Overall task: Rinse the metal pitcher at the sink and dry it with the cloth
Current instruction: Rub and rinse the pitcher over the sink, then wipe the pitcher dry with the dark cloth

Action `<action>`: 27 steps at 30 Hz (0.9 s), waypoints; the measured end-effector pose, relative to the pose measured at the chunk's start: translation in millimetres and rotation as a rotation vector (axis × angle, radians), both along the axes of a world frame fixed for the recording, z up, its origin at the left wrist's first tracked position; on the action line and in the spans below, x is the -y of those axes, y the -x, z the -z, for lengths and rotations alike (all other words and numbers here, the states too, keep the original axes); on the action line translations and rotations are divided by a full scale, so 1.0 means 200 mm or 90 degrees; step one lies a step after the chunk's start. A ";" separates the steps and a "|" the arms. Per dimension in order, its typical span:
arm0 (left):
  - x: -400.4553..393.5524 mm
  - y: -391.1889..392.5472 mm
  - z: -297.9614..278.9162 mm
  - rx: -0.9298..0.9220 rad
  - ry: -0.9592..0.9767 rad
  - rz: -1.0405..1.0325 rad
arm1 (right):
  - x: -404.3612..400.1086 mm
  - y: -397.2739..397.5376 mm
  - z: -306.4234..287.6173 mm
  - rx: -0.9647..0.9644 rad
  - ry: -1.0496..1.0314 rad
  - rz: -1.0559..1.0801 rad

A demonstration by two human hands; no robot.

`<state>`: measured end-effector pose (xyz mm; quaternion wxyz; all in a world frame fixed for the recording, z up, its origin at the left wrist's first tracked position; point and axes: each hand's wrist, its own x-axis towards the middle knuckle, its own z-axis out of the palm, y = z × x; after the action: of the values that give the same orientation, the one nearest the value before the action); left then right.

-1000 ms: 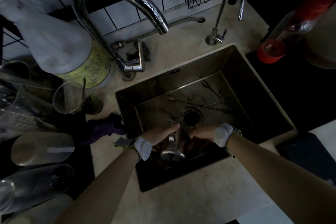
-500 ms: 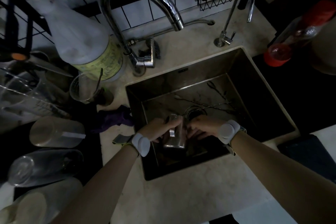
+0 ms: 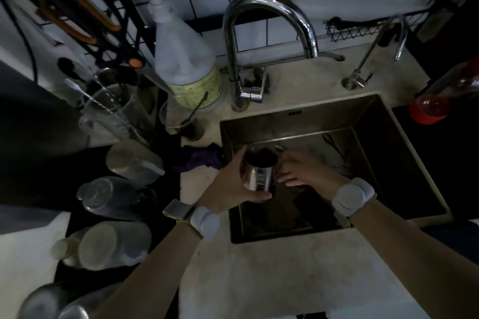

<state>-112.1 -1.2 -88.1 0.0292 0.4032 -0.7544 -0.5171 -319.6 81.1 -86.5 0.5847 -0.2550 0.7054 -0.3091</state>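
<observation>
The person stands at the dark square steel sink (image 3: 404, 153) and holds the small shiny metal pitcher (image 3: 259, 176) upright over its left part, mouth up; the left hand (image 3: 233, 186) is wrapped around the pitcher's side and bottom and grips it firmly; the right hand (image 3: 303, 173) rests at the other side with the fingers (image 3: 287, 182) loosely spread, touching or almost touching the pitcher, and I cannot tell if it really grips. No water runs from the tall curved chrome tap (image 3: 269, 10), so I judge the rinsing is not finished or the pitcher must go under the spout; to do it well, the left hand should keep the hold while the right one opens the lever, then tilt the pitcher to pour out. The crumpled purple cloth (image 3: 199, 158) lies just beside the sink's left edge, near for drying. The left counter is crowded with clear plastic jugs (image 3: 116, 197) and a big white pump bottle (image 3: 186, 65); the free room is over the basin and the pale front counter (image 3: 285, 274).
</observation>
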 end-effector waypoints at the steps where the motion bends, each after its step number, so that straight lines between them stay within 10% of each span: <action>1: -0.01 -0.02 -0.02 -0.008 0.014 0.000 | 0.01 -0.02 -0.02 -0.013 0.013 -0.006; 22: -0.12 -0.62 -0.12 -0.022 0.117 -0.190 | 0.22 -0.56 -0.28 -0.028 0.073 -0.205; 27: -0.17 -0.69 -0.08 -0.031 0.130 -0.236 | 0.37 -0.59 -0.18 -0.188 0.195 -0.212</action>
<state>25.1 33.5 -71.3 0.1826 0.5176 -0.7150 -0.4330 -201.1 6.2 -50.3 0.4728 -0.4956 0.6763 -0.2710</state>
